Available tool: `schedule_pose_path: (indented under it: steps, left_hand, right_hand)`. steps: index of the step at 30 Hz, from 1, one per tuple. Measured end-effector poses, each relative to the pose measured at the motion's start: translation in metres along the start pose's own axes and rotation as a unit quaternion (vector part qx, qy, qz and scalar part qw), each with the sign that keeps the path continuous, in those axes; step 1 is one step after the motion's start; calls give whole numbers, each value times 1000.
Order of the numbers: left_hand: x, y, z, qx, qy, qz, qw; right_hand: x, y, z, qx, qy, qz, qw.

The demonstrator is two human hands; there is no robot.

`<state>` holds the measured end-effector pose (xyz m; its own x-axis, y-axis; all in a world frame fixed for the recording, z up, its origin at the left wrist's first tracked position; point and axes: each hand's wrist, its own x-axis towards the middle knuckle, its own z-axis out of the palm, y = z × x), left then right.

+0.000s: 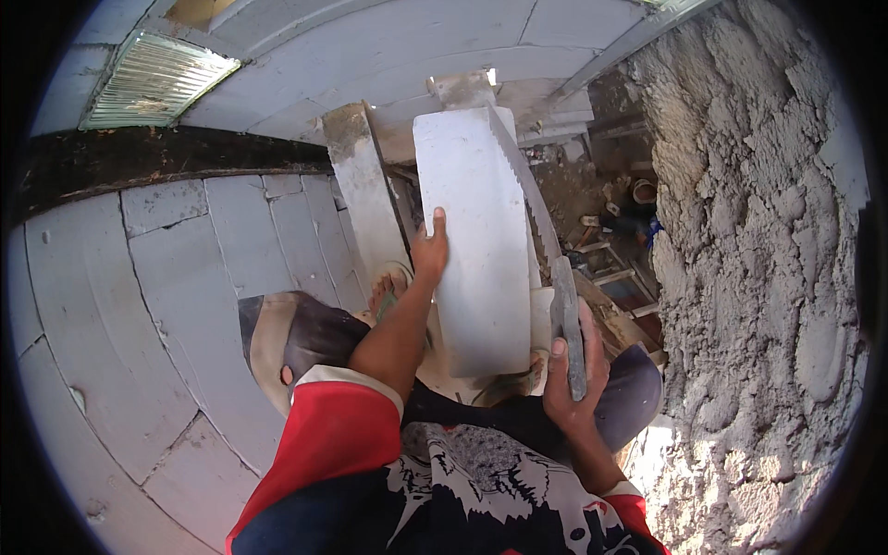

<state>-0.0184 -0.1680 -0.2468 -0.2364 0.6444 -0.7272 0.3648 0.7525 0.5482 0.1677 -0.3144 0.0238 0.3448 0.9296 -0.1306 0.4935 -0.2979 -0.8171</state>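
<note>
A long white lightweight concrete block (476,250) stands in front of me, its broad face turned up toward me. My left hand (430,248) grips its left edge, thumb on the face and the other fingers mostly hidden. In my right hand (578,370) is a hand saw (536,199) with a worn grey handle; my thumb and fingers are closed round it. The toothed blade runs away from me along the block's right side, near its far right corner. Whether the teeth touch the block, I cannot tell.
A narrow plank (361,180) extends beyond my sandalled foot (388,289). Block walls (157,305) rise at left and ahead, with a ribbed glass panel (157,79). Rough mortar covers the right wall (749,231). Far below lie a ladder-like frame (620,276) and a bucket (644,191).
</note>
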Motion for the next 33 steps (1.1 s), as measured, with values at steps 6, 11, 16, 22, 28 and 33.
schedule_pose_path:
  steps: [6,11,16,22,28,33]
  left_hand:
    - [1,11,-7,6,48,61,997]
    - [2,121,-11,-177,-37,62,982]
    - [35,177,-13,-21,-217,159,963]
    - [50,162,-10,71,-279,299,910]
    - [35,182,-11,155,-322,348,867]
    - [17,196,-10,224,-331,380,834]
  right_hand:
    - [1,-17,8,23,-81,-24,996]
    - [5,-13,2,22,-126,-17,992]
    - [27,2,-10,43,-186,-42,981]
    - [60,16,-28,81,-300,25,950]
    - [75,35,-36,84,-337,26,937]
    - [85,48,-44,135,-373,122,910]
